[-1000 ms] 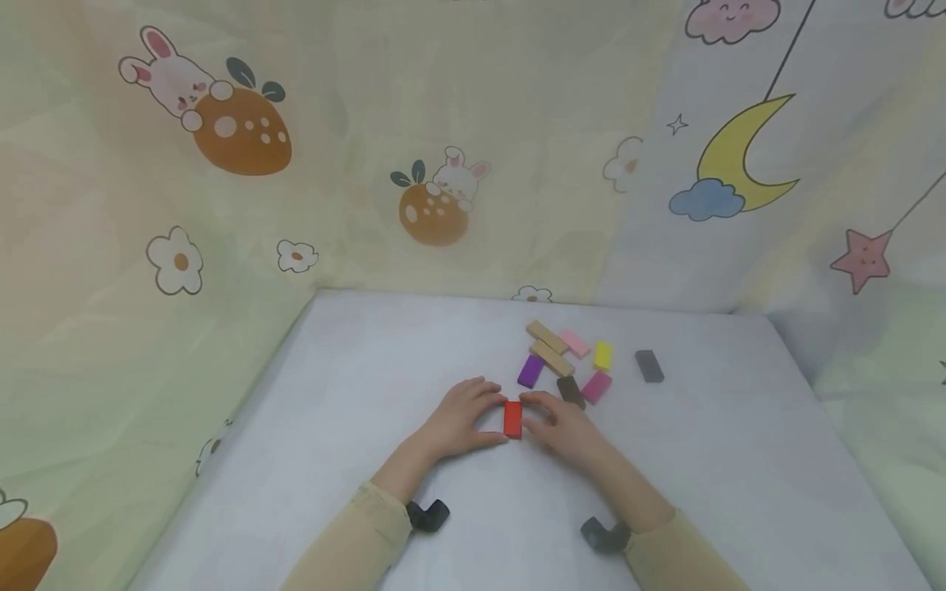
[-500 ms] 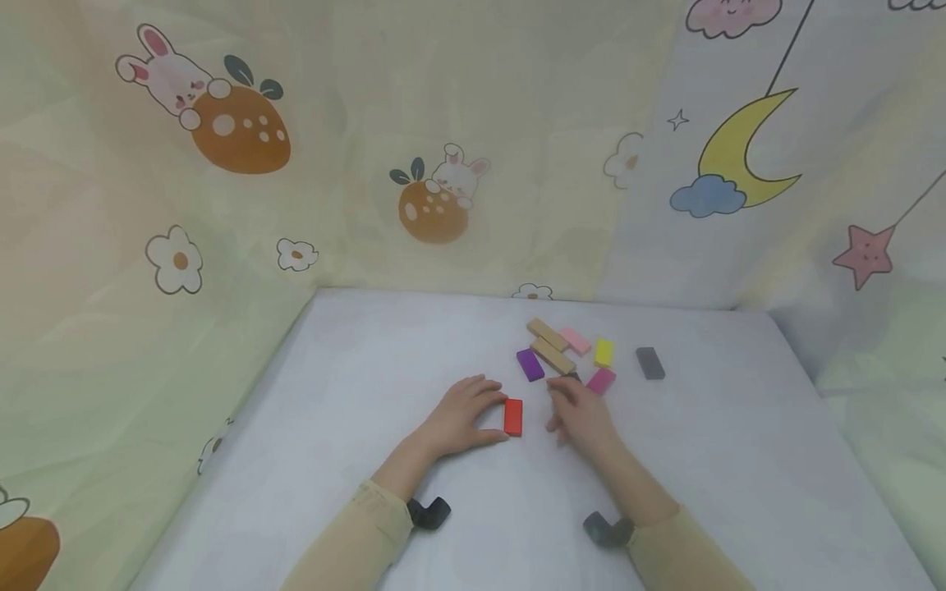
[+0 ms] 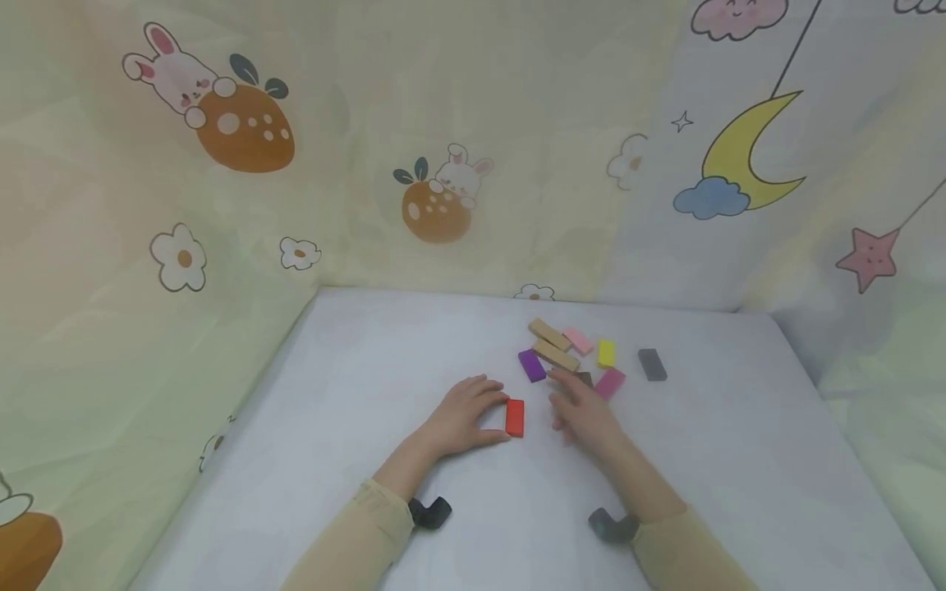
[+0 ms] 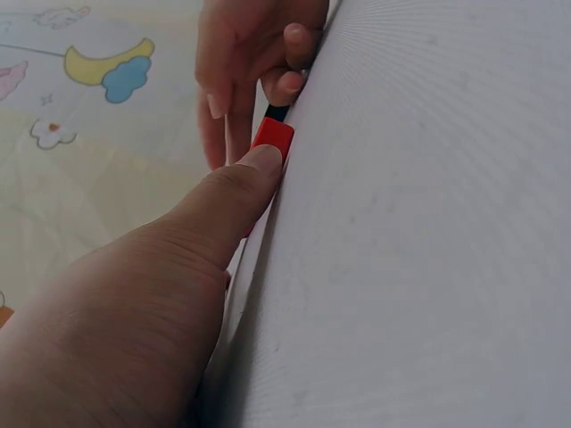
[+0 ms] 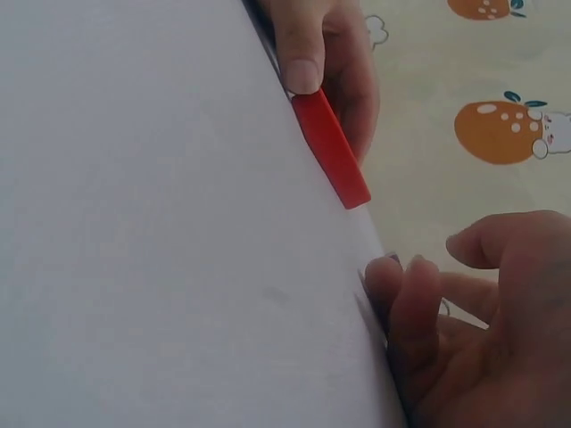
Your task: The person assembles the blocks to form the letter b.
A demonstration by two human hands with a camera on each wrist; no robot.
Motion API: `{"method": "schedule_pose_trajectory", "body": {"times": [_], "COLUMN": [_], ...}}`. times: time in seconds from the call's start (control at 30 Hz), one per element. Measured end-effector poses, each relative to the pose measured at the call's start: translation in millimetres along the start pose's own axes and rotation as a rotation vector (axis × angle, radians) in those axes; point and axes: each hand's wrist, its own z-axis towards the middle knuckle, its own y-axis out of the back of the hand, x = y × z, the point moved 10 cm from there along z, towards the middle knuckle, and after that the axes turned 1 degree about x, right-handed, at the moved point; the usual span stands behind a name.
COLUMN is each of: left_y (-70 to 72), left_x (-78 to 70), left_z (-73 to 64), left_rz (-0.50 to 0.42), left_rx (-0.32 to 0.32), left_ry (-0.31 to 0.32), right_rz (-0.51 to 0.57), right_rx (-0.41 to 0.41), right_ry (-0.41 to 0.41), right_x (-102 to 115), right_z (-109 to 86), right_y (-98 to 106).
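A small red block [image 3: 515, 419] lies flat on the white table. My left hand [image 3: 461, 420] holds it by its ends between thumb and fingers, as the left wrist view also shows with the thumb [image 4: 264, 160] on the red end. To the right, my right hand [image 3: 587, 417] hovers low over a dark brown block [image 3: 585, 378], its fingers loosely bent and partly covering that block. Whether a fingertip touches the brown block is hidden. Next to this hand lie a purple block [image 3: 531, 366] and a magenta block [image 3: 609, 383].
Behind the hands lie two long wooden blocks [image 3: 556, 355], a light pink block [image 3: 578, 341] and a yellow block [image 3: 606, 354]. A grey block [image 3: 653, 364] sits apart on the right. Printed cloth walls [image 3: 355, 98] enclose the table [image 3: 332, 353].
My right hand has left the red block and moved right and back over the brown block. The magenta block has shifted slightly right. The left hand stays at the red block.
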Motion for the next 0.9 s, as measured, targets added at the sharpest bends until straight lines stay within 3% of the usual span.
{"method": "schedule_pose_trajectory", "body": {"times": [0.33, 0.63, 0.9], "left_y": [-3.2, -4.0, -6.3], "left_x": [4.3, 6.3, 7.2], "left_z": [0.8, 1.3, 2.4], "left_rz": [-0.004, 0.003, 0.0], "left_rx": [0.003, 0.005, 0.004], "left_ry": [0.006, 0.009, 0.003], "right_rz": [-0.114, -0.126, -0.209], "right_rx": [0.044, -0.023, 0.041], "right_ry": [0.017, 0.074, 0.12], "right_x": [9.5, 22.5, 34.1], "right_z": [5.0, 33.4, 48.6], "right_y": [-9.1, -4.7, -5.8]}}
